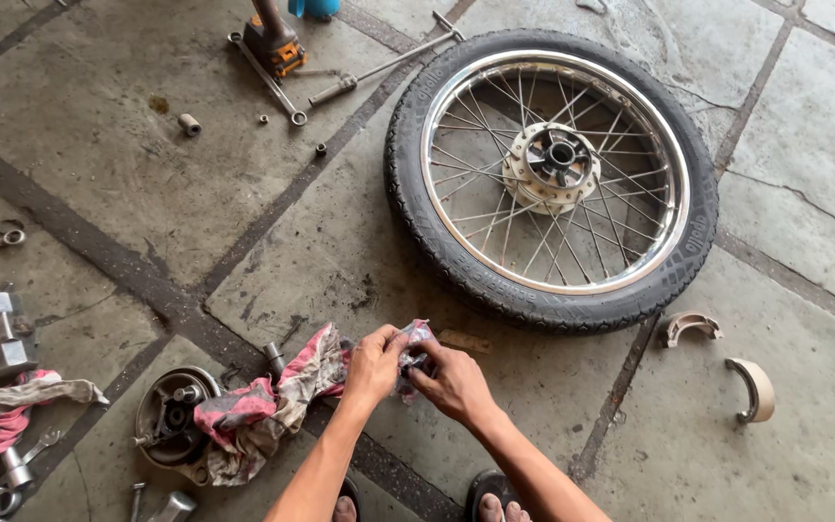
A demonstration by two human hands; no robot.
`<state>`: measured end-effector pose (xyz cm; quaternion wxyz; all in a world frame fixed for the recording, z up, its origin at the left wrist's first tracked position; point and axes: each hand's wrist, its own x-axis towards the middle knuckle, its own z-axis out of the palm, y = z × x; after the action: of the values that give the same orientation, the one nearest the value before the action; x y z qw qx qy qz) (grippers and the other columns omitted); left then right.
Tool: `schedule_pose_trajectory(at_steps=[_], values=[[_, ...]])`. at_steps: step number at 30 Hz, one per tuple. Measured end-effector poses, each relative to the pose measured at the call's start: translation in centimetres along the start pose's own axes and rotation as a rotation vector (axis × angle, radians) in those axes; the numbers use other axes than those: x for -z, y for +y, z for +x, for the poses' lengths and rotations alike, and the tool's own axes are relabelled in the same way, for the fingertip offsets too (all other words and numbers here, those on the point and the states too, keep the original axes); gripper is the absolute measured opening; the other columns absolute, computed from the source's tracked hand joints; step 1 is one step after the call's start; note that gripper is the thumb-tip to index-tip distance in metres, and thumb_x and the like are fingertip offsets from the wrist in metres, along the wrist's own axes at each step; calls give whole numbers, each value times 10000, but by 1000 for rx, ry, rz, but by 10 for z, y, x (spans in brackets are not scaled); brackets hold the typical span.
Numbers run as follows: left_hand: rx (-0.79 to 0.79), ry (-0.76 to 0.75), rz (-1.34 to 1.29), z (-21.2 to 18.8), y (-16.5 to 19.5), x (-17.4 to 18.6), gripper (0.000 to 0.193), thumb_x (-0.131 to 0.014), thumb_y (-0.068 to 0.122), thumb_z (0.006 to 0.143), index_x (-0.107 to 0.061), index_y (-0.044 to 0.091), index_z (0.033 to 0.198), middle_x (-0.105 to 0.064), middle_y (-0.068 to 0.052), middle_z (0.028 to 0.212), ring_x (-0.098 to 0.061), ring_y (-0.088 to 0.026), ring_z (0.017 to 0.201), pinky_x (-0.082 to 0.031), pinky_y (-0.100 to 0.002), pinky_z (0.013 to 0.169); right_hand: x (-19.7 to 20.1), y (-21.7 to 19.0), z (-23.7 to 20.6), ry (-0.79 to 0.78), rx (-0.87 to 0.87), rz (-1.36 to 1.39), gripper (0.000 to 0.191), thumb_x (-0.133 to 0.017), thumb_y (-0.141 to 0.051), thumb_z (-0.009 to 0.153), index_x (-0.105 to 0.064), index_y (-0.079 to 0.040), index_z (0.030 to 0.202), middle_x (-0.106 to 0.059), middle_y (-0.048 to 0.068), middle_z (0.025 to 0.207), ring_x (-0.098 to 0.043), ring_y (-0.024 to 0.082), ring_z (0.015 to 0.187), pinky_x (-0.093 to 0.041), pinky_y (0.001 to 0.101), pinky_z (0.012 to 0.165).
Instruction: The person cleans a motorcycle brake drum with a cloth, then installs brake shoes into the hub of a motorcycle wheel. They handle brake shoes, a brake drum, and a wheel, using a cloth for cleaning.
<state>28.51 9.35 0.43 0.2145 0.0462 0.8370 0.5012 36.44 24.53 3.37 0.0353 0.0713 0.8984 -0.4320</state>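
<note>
Spoked wheel [553, 174] w/ tyre lies flat on the paved floor [823, 435], upper right, well apart from the hands. Both forearms come up from the bottom edge, converging at centre-low; elbows cut off by the frame.

Rag [273, 401], pink/grey, dirty, trails left from the hands and drapes over a round drum-like part [168, 418], hiding approx half of it.

Left hand [372, 367]: knuckles up, fingers curled down, pinching the rag's bunched end. Right hand [453, 382]: fingers pressed together round a small dark part [417, 363], thumb on top. Part sits between the two hands, wrapped in the rag's end, just off the floor; too covered to tell what it is.

Two curved brake shoes [752, 389] lie on the floor at right, apart from each other. Spanners and a T-handle tool [379, 68] lie top centre, beside an orange tool [277, 43] cut off by the top edge. Small bolts near them, too tiny to make out. Toes of sandals barely show at bottom edge.
</note>
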Motion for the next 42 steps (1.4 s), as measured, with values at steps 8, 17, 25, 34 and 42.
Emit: schedule_pose_trajectory(at_steps=[8, 17, 25, 34, 42], values=[[78, -41, -98, -4, 12, 1, 269, -640, 315, 980, -714, 57, 992, -718, -137, 757, -638, -233, 689, -515, -408, 641, -15, -7, -2, 116, -158, 84, 365, -677, -235, 847, -683, -112, 1191, -739, 176, 785, -709, 329, 640, -546, 433, 617], [24, 59, -25, 13, 2, -16, 218, -609, 248, 959, -736, 78, 1007, -752, -143, 797, -721, -234, 686, -541, -397, 645, -31, 11, 5, -58, -202, 588, 253, -620, -248, 1011, -689, -10, 961, -771, 112, 779, -707, 121, 670, -564, 309, 635], [60, 348, 117, 58, -59, 22, 240, -557, 249, 1001, -747, 107, 1038, -742, -181, 937, -697, -382, 897, -543, -490, 766, -51, -15, -58, -134, 292, -70, 316, -677, -239, 1007, -582, -24, 796, -630, 133, 755, -608, 254, 677, -502, 400, 643], [-63, 320, 105, 55, -63, 14, 497, -776, 368, 841, -621, 3, 1139, -701, -244, 1075, -672, -451, 1009, -520, -522, 812, -39, 33, -3, 98, -338, 427, 244, -621, -225, 953, -663, -42, 1109, -691, 85, 806, -640, 152, 690, -544, 305, 622], [-20, 7, -428, 40, -44, 5, 219, -742, 182, 958, -612, 10, 995, -676, -59, 872, -581, -135, 805, -510, -328, 724, -26, 60, 25, 102, -463, 868, 394, -542, -317, 1000, -560, -127, 1344, -712, 62, 1110, -675, 121, 871, -545, 270, 699]])
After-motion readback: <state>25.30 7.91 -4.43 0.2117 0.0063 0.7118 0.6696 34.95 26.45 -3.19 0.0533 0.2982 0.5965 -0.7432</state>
